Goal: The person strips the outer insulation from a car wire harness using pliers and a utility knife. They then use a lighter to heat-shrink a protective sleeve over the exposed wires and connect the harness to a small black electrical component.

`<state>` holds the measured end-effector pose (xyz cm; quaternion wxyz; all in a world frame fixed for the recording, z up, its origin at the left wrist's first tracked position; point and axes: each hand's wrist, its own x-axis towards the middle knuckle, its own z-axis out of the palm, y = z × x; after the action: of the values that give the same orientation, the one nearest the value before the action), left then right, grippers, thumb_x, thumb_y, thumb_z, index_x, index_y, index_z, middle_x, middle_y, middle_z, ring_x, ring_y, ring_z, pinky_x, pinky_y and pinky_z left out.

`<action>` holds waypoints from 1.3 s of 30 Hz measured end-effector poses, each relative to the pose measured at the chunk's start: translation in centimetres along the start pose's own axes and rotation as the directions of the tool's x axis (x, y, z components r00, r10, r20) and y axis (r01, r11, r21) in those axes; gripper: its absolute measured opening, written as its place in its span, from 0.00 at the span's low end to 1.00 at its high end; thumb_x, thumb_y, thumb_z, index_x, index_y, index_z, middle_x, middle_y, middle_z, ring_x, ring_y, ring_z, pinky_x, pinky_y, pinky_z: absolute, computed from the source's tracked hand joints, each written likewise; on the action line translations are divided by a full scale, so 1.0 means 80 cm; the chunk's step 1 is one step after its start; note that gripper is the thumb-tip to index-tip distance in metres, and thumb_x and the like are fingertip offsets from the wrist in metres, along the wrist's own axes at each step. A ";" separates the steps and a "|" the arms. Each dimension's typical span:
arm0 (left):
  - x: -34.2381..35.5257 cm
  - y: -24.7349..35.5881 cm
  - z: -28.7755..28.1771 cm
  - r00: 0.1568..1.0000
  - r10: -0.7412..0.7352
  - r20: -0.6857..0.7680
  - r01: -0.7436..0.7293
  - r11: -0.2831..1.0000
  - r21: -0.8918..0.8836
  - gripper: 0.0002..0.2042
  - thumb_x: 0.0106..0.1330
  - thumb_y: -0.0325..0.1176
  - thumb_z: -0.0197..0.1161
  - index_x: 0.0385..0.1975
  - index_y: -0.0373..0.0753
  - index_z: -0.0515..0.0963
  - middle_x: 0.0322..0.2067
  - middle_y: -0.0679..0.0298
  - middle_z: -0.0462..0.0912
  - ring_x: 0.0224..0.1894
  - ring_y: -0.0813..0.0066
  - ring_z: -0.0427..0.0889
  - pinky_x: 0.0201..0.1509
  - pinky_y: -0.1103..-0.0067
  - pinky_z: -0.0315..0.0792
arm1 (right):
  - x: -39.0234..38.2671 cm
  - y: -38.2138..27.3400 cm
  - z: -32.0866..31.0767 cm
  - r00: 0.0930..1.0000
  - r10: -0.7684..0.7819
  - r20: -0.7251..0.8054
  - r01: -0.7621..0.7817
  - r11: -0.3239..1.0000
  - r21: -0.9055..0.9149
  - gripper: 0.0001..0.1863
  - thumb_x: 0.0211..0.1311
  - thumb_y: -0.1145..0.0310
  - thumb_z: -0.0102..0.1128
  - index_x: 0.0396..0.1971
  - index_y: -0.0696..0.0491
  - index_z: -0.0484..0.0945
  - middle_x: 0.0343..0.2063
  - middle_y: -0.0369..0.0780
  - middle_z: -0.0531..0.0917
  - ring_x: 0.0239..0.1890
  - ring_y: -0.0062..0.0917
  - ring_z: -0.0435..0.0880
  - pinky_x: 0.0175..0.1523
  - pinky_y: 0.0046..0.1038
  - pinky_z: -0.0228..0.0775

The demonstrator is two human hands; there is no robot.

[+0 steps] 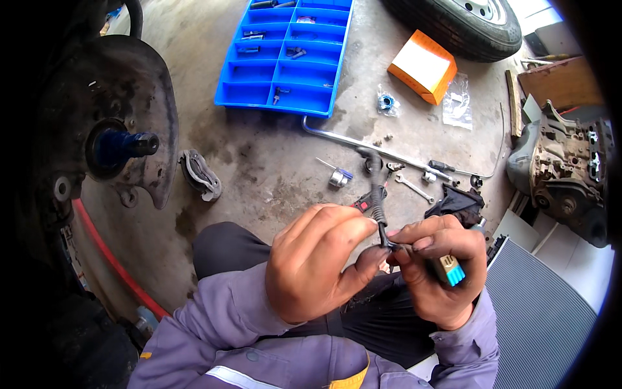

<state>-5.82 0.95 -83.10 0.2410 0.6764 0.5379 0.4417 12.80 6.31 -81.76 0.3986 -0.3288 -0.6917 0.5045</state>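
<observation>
In front of my lap, my left hand [324, 262] pinches a dark wiring cable in a grey corrugated sleeve [376, 194] between thumb and fingers. My right hand [444, 266] grips the bare dark end of the same cable, its fingertips meeting those of the left. From the sleeve's lower end the thin wires run into both pinches, and fingers partly hide them. A small tan piece with a teal end [455, 275] shows against my right palm; I cannot make out its kind. The sleeve's upper end bends over above the floor.
A blue compartment tray [280, 76] with bolts lies ahead. Beyond a long metal bar [363, 144] are an orange box [424, 68] and a tyre [447, 29]. A wrench [414, 188] lies nearby. A wheel hub [123, 146] stands left, an engine part [564, 162] and radiator [538, 311] right.
</observation>
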 end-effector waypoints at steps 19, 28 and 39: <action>0.001 0.004 -0.001 0.880 -0.413 0.233 0.474 0.789 -0.392 0.06 0.62 0.23 0.61 0.35 0.28 0.75 0.27 0.54 0.76 0.25 0.63 0.77 0.30 0.74 0.72 | 0.007 0.018 -0.002 0.993 -0.003 0.121 -0.015 0.989 0.146 0.16 0.53 0.88 0.65 0.37 0.54 0.73 0.33 0.45 0.83 0.29 0.28 0.81 0.34 0.27 0.73; 0.010 -0.016 -0.002 0.999 0.031 0.031 -0.032 0.999 0.042 0.10 0.54 0.24 0.67 0.34 0.31 0.77 0.33 0.53 0.80 0.34 0.54 0.83 0.45 0.65 0.80 | 0.013 0.003 -0.001 0.965 0.179 0.194 -0.110 0.941 -0.320 0.18 0.50 0.82 0.68 0.44 0.56 0.78 0.36 0.44 0.84 0.36 0.39 0.85 0.40 0.33 0.77; 0.015 -0.021 0.000 0.976 0.091 0.197 -0.081 0.995 -0.058 0.13 0.54 0.24 0.68 0.39 0.30 0.78 0.36 0.52 0.82 0.37 0.53 0.84 0.46 0.65 0.81 | 0.011 -0.004 -0.016 0.841 0.481 0.248 -0.468 0.876 -0.112 0.10 0.59 0.71 0.71 0.34 0.57 0.79 0.26 0.44 0.83 0.26 0.32 0.84 0.32 0.28 0.74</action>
<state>-6.63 2.59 -84.07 0.2910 0.7336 0.4700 0.3952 13.54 7.56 -81.05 0.1562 -0.4276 -0.6478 0.6108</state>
